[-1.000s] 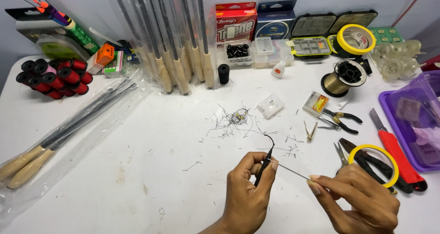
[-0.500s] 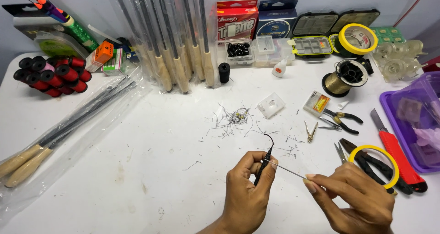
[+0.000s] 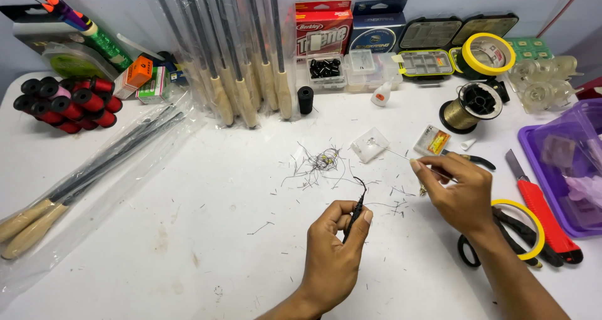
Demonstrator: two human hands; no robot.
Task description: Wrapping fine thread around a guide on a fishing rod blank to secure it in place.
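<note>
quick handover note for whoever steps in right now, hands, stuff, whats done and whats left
Left hand: pinches a thin black tool upright above the table.
Right hand: reaches toward a small clear packet, fingertips pinched; what they hold is too fine to tell.
Nearby: a tangle of line offcuts, black scissors, a gold line spool.
Done: line has been trimmed, judging by the scraps.
Left: cannot tell.

Purple bin cut off right

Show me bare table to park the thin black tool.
Bare: the white table between the bagged rods and the left hand, only stray clippings there. Crowded: the line-scrap tangle ahead, scissors, red knife and purple tray beside the right hand.
</note>
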